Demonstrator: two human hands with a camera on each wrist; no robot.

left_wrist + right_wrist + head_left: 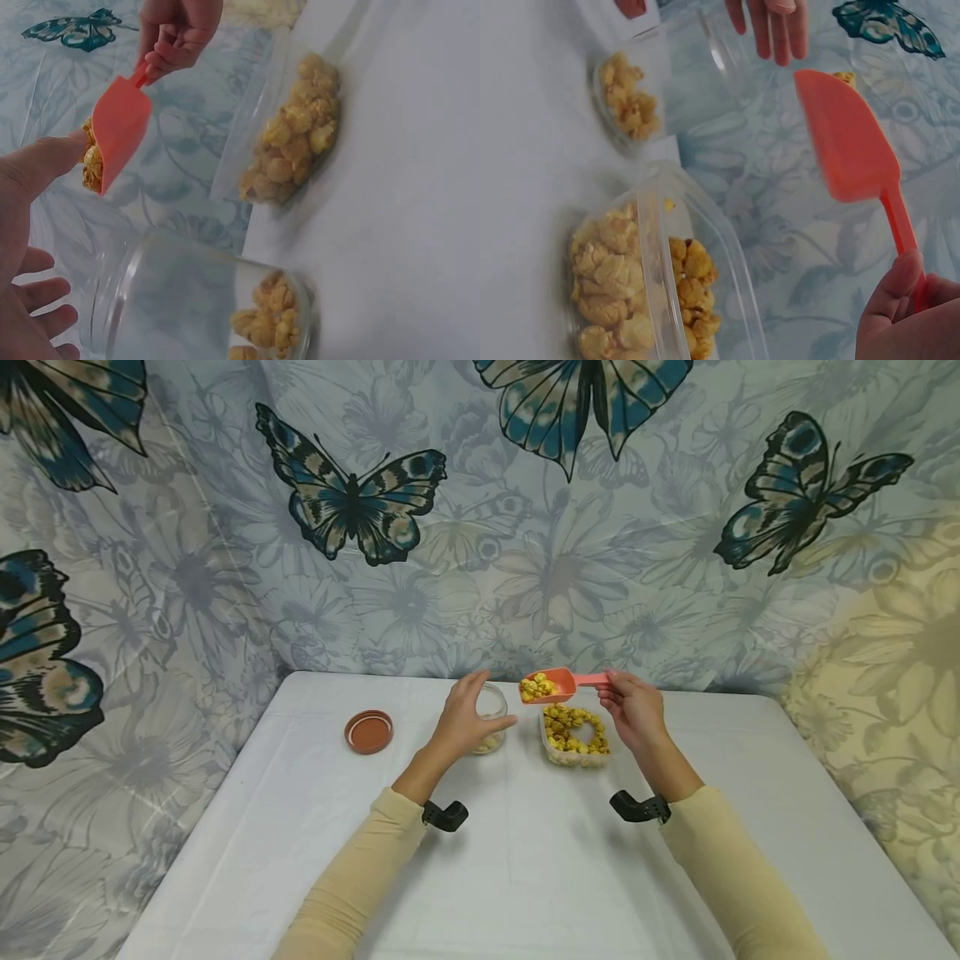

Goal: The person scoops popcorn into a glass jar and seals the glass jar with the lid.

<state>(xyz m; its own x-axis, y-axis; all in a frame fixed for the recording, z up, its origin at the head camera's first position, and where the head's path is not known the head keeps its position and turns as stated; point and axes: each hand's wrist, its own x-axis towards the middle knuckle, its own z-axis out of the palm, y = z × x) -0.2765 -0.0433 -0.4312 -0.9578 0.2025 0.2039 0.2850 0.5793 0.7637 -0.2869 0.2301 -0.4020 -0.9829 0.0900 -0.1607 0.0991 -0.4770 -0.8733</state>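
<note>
My right hand pinches the handle of an orange-red scoop, held level above the table with yellow popcorn in it. Below the scoop stands a clear plastic tub of popcorn, with a bare patch in the middle of its contents. To the left is a clear glass jar, uncapped, with a few popcorn pieces at its bottom. Near the jar's mouth my left hand is spread, thumb apart from the straight fingers; the left wrist view shows no clear grip on the jar.
A reddish-brown lid lies on the white-covered table, left of the jar. Behind the table hangs a butterfly-patterned cloth. Each wrist wears a black strap mount.
</note>
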